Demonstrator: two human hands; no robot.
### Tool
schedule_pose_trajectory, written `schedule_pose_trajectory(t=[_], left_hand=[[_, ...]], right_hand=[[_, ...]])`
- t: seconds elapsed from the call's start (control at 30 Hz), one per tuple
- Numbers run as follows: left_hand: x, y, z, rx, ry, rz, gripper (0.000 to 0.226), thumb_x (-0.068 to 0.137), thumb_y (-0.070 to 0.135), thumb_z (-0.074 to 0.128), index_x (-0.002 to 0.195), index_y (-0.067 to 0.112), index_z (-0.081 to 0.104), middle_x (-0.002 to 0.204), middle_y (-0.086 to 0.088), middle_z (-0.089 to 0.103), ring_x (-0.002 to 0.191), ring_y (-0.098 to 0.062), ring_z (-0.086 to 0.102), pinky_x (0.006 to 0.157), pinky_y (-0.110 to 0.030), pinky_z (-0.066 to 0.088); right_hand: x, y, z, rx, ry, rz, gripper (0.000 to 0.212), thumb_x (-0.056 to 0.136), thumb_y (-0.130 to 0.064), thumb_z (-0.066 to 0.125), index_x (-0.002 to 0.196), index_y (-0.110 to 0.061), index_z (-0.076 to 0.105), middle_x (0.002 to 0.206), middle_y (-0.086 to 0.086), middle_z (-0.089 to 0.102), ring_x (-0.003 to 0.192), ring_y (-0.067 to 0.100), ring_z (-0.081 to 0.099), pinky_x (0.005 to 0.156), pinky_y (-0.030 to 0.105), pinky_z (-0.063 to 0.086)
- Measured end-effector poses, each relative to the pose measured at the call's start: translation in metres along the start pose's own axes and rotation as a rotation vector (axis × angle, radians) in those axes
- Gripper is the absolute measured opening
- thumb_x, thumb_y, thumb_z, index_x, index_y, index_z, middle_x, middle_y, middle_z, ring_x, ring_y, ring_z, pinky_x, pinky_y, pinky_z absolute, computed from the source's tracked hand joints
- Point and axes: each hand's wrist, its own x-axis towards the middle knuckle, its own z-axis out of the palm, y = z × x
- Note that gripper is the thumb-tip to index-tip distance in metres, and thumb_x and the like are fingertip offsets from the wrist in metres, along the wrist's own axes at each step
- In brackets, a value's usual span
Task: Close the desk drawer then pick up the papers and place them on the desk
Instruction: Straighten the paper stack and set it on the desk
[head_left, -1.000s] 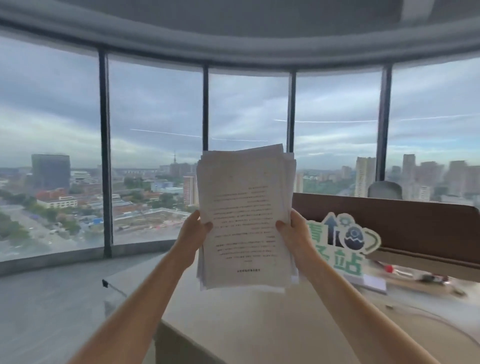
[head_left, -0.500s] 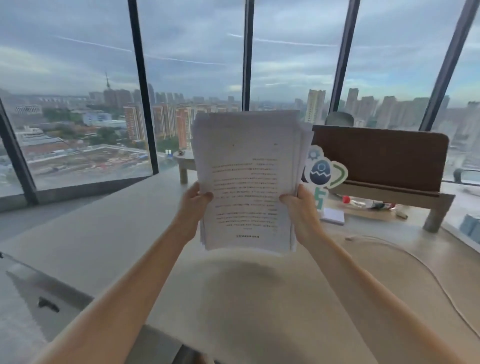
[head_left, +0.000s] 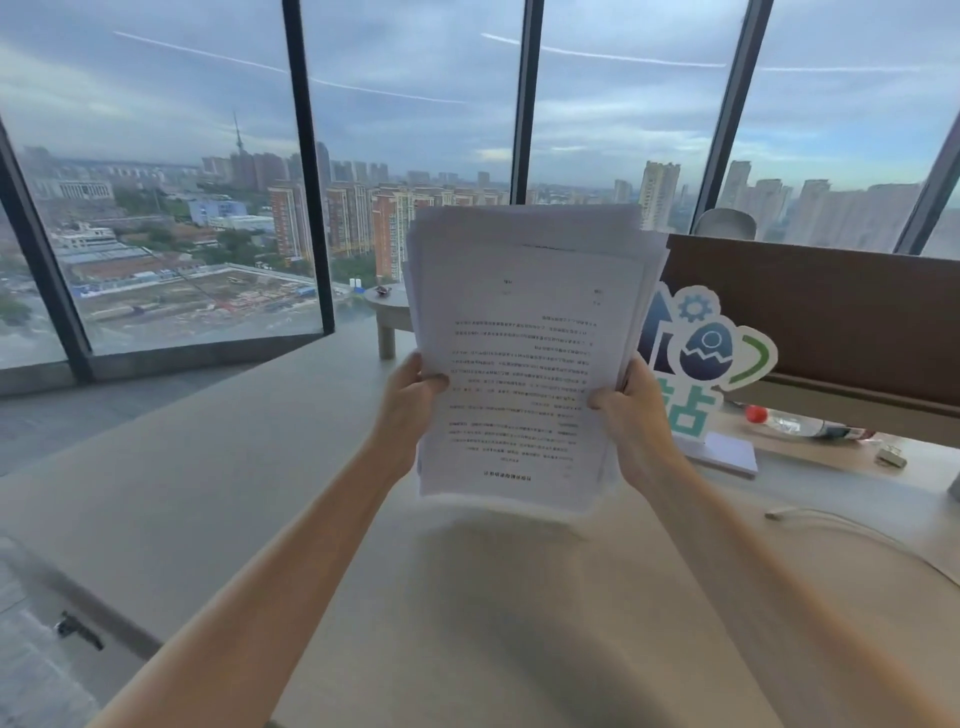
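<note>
The papers (head_left: 524, 358) are a thick, loosely squared stack held upright in the air above the desk (head_left: 218, 467), printed side toward the person, with their lower edge hanging clear of the surface and casting a soft shadow on it. The sheets are fanned a little at the top and right edge, so the stack is not bound. It looks fairly light but floppy: loose sheets slide on one another, and the bundle will likely sag or spill if pinched at one corner only. Holding it at both side edges, low down, as now, seems the safest grip, and laying it flat rather than dropping it should keep the pile together.

The left hand (head_left: 410, 395) clasps the left edge, thumb across the front page. The right hand (head_left: 631, 410) grips the right edge the same way.

Behind the stack, to the right, stands a cut-out sign (head_left: 711, 353) on a white base, before a brown partition (head_left: 831, 312). A bottle (head_left: 800, 426) lies beyond it, and a cable (head_left: 857, 535) curves over the desk at right. The drawer is not in sight, so whether it is closed cannot be told.
</note>
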Motion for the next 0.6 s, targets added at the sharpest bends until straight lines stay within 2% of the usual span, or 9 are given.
schedule_pose_trajectory(t=[0.13, 0.27, 0.4, 0.47, 0.53, 0.6], left_hand=[[-0.002, 0.002, -0.006, 0.011, 0.008, 0.015, 0.041, 0.084, -0.01, 0.043, 0.119, 0.002, 0.061, 0.107, -0.012, 0.069, 0.089, -0.024, 0.065, 0.069, -0.03, 0.051], [-0.009, -0.005, -0.011, 0.063, 0.0, -0.003, 0.038, 0.086, -0.003, 0.049, 0.121, 0.008, 0.06, 0.109, -0.009, 0.07, 0.092, -0.02, 0.067, 0.068, -0.026, 0.052], [-0.009, -0.016, -0.016, 0.105, -0.008, -0.014, 0.039, 0.083, 0.006, 0.052, 0.12, 0.011, 0.061, 0.111, -0.009, 0.071, 0.098, -0.024, 0.068, 0.076, -0.033, 0.056], [-0.01, -0.021, -0.017, 0.115, -0.013, -0.026, 0.039, 0.081, 0.01, 0.053, 0.12, 0.009, 0.059, 0.111, -0.01, 0.07, 0.095, -0.022, 0.068, 0.075, -0.034, 0.055], [-0.011, -0.028, -0.017, 0.113, -0.013, -0.033, 0.034, 0.087, 0.005, 0.052, 0.12, 0.006, 0.057, 0.108, -0.01, 0.068, 0.092, -0.02, 0.066, 0.074, -0.032, 0.055], [-0.01, -0.035, -0.016, 0.09, -0.003, -0.035, 0.031, 0.09, 0.004, 0.051, 0.121, 0.006, 0.057, 0.105, -0.006, 0.068, 0.091, -0.018, 0.066, 0.075, -0.031, 0.056]], right_hand=[[-0.001, -0.005, 0.004, -0.017, -0.012, 0.001, 0.051, 0.079, 0.017, 0.047, 0.113, -0.021, 0.051, 0.109, -0.005, 0.064, 0.102, 0.019, 0.062, 0.081, 0.043, 0.054], [-0.011, 0.006, 0.004, 0.013, -0.04, 0.023, 0.037, 0.081, 0.011, 0.056, 0.104, -0.018, 0.052, 0.106, 0.001, 0.064, 0.102, 0.022, 0.064, 0.084, 0.044, 0.055], [-0.018, 0.019, 0.006, 0.081, -0.115, 0.002, 0.049, 0.082, 0.01, 0.058, 0.122, -0.019, 0.056, 0.112, -0.003, 0.069, 0.1, 0.016, 0.067, 0.079, 0.037, 0.055], [-0.018, 0.029, 0.007, 0.096, -0.118, 0.002, 0.05, 0.082, 0.008, 0.06, 0.122, -0.022, 0.058, 0.112, -0.004, 0.071, 0.101, 0.017, 0.069, 0.077, 0.036, 0.056], [-0.017, 0.039, 0.008, 0.103, -0.113, 0.016, 0.049, 0.083, 0.004, 0.063, 0.123, -0.024, 0.057, 0.116, -0.003, 0.07, 0.103, 0.021, 0.068, 0.079, 0.041, 0.057], [-0.017, 0.046, 0.009, 0.116, -0.114, 0.022, 0.048, 0.085, 0.002, 0.063, 0.125, -0.025, 0.056, 0.117, -0.003, 0.069, 0.103, 0.02, 0.068, 0.078, 0.039, 0.057]])
